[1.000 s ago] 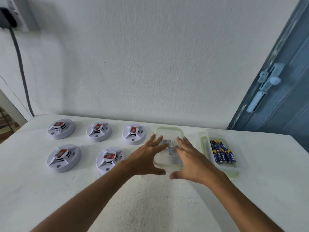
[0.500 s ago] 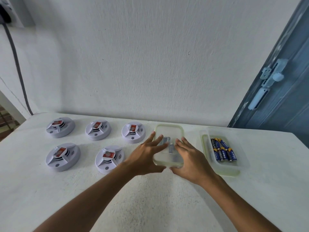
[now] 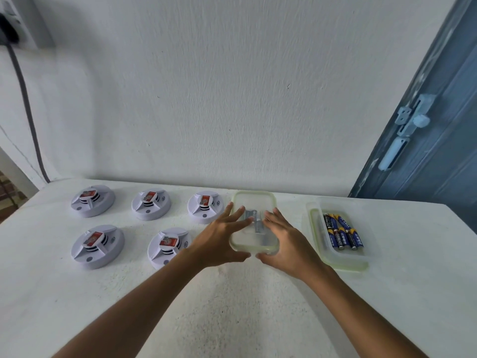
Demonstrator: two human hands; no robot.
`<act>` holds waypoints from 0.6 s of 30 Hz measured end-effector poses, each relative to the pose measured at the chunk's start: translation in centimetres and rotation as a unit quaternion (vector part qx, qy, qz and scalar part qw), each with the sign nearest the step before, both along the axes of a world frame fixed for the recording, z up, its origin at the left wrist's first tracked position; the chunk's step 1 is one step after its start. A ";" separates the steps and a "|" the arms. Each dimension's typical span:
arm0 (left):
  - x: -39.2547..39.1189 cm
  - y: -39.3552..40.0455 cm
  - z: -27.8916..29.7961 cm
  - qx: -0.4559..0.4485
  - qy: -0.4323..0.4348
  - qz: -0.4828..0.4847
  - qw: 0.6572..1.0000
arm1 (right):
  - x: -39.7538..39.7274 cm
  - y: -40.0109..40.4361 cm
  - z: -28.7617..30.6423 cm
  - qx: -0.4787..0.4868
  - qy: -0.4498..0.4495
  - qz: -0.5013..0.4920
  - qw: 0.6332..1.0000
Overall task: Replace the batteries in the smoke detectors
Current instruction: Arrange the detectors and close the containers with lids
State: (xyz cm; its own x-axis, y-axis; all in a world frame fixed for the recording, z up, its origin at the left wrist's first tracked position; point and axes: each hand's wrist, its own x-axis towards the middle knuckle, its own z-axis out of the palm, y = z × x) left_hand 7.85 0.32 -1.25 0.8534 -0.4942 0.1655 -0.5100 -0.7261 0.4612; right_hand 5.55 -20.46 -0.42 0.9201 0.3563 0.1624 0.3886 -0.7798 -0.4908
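Note:
Several white round smoke detectors (image 3: pixel 97 246) with red labels lie in two rows on the left of the white table. A clear container with a pale green lid (image 3: pixel 254 195) stands in the middle, and grey batteries (image 3: pixel 254 220) show dimly through it. My left hand (image 3: pixel 219 239) grips its left side, fingers on the lid and thumb at the front edge. My right hand (image 3: pixel 286 241) grips the right side the same way. To the right, an open clear container (image 3: pixel 343 264) holds several blue batteries (image 3: pixel 342 232).
A white wall rises just behind the table. A blue door with a latch (image 3: pixel 413 125) stands at the right. A dark cable (image 3: pixel 25 107) hangs down the wall at the far left, near the table's left edge.
Both hands have moved in from hovering over the lidded container and now clasp its sides, thumbs against the front edge. The container has not visibly moved.

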 end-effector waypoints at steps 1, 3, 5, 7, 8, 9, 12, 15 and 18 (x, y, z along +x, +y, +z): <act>0.1 0.2 0.0 -0.001 0.001 0.001 1.000 | 0.1 0.1 -0.1 -0.001 0.001 -0.001 1.000; 0.2 0.4 0.0 0.001 0.006 0.000 1.000 | 0.1 0.2 -0.1 -0.005 0.001 -0.003 1.000; 0.0 0.3 0.2 0.011 0.010 0.004 1.000 | 0.0 0.2 0.1 -0.015 0.012 -0.005 1.000; 0.1 0.2 1.3 0.051 0.020 0.000 0.998 | -0.2 0.1 0.7 -0.025 0.034 -0.001 0.999; 0.1 0.2 2.2 0.089 0.034 -0.005 0.995 | -0.3 0.0 1.1 -0.025 0.044 -0.002 0.999; 0.3 -0.1 3.1 0.128 0.049 -0.016 0.990 | -0.6 -0.6 1.5 -0.017 0.045 -0.013 0.999; 0.1 -1.4 5.9 0.143 0.070 -0.037 0.986 | -1.1 -3.1 2.8 0.053 -0.022 -0.085 0.995; -1.3 -5.2 7.6 0.029 0.036 -0.046 0.998 | -0.9 -7.7 3.7 0.088 -0.149 -0.201 0.964; -2.5 -10.7 7.2 -0.053 0.033 -0.038 0.997 | -0.3 -12.7 4.6 -0.017 -0.099 -0.325 0.940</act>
State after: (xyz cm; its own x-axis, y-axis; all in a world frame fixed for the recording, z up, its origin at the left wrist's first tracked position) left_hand 5.31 -10.34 5.98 0.8252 -0.5405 0.1641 -0.5270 -0.6321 0.5681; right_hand 5.27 -33.19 4.15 0.8978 -0.2632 0.3530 -0.0948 -0.8985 -0.4287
